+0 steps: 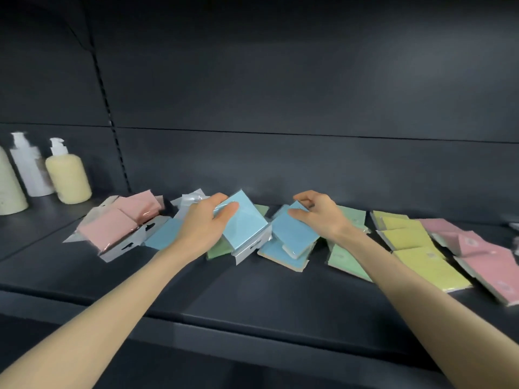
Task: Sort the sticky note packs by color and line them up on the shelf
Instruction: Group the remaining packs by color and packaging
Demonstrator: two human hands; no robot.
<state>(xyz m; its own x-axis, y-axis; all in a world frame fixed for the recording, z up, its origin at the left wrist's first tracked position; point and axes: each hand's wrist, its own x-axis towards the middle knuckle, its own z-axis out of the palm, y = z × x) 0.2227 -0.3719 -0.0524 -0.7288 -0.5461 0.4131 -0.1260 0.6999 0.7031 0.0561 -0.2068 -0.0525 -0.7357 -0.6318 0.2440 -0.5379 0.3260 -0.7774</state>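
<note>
**Two hands, a light-blue sticky note pack in each, over a mixed row on the dark grey metal shelf (252,293).**

At 9 o'clock stand three blurred plastic bottles (28,169), the pale yellow pump bottle (68,178) nearest the packs. At its 4 o'clock, pink film-wrapped packs (112,223) lie overlapping. The left hand (202,226) grips a tilted light-blue wrapped pack (247,223), thumb on its face and fingers curled over its far edge. A flat blue pack (164,234) lies at the hand's 9 o'clock, and a green pack (219,249) shows from under the held one. The right hand (317,217) pinches the top corner of a second light-blue pack (295,237), which overlaps another blue pack (276,255) lying on the shelf. From the right hand's 4 o'clock, pale green packs (348,256), yellow packs (415,248) and loose pink packs (483,256) fill the row to the right edge.
</note>
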